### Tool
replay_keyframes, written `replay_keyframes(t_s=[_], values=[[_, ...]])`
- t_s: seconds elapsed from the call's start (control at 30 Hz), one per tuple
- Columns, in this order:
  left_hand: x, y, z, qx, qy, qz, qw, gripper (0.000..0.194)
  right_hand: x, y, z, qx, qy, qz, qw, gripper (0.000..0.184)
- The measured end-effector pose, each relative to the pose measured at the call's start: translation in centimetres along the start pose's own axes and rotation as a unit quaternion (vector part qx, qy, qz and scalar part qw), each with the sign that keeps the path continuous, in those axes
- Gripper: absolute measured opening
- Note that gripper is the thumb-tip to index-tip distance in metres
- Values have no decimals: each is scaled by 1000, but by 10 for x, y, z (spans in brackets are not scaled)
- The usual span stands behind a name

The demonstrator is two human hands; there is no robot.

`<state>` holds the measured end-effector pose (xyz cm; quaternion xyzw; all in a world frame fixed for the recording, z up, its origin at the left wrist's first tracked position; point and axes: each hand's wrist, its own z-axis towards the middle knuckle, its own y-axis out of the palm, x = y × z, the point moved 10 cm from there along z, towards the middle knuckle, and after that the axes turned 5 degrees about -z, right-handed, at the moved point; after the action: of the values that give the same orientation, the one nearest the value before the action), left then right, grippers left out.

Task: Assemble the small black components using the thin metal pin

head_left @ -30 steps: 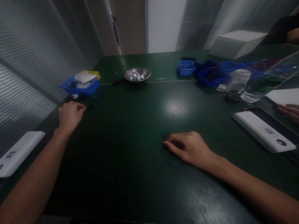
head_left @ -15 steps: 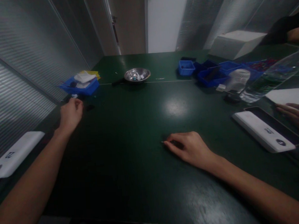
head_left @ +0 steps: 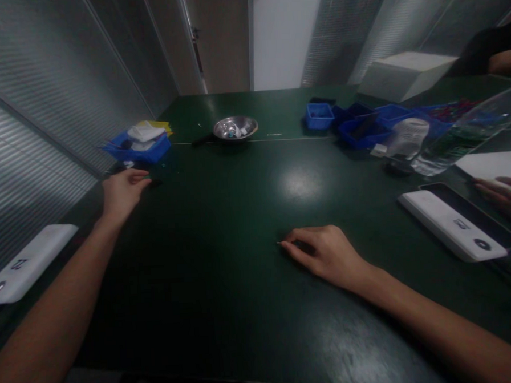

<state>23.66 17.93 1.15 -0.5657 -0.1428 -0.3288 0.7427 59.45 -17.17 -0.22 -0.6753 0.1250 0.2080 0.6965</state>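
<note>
My left hand reaches out over the dark green table at the left, fingers pressed together around a small dark object that I cannot make out. It is just in front of a blue bin holding white items. My right hand rests on the table near the middle, fingers curled in a pinch on a thin small tool whose pale tip pokes out to the left.
A metal bowl sits at the back centre. Several blue bins and a clear plastic bottle lie at the right. White flat devices lie at the left edge and right. Another person's hand rests at the far right.
My left hand drew back toward the blue bin half a second ago, then moved slightly right again with fingers extended toward the small dark object. My right hand has not moved.
</note>
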Motion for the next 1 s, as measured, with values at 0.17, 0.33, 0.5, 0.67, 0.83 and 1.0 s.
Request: replay_keyframes(t_s=[0.17,0.33,0.5,0.67,0.83,1.0], values=[[7,0,-3,-12,5,10,1000,33,0,-1,-1,4,-2,6,1000,29],[27,-4,-10,-9,46,45,998,27,0,0,-1,2,-1,4,1000,29],[34,-5,-14,-14,74,63,995,29,0,1,0,-1,-1,11,1000,27],[16,-2,-9,-35,12,46,998,35,1,2,0,-4,-3,10,1000,27],[10,5,-7,-70,-22,29,997,37,1,3,-1,-7,2,10,1000,28],[23,5,-12,-69,0,48,996,36,0,2,0,-10,2,16,1000,31]])
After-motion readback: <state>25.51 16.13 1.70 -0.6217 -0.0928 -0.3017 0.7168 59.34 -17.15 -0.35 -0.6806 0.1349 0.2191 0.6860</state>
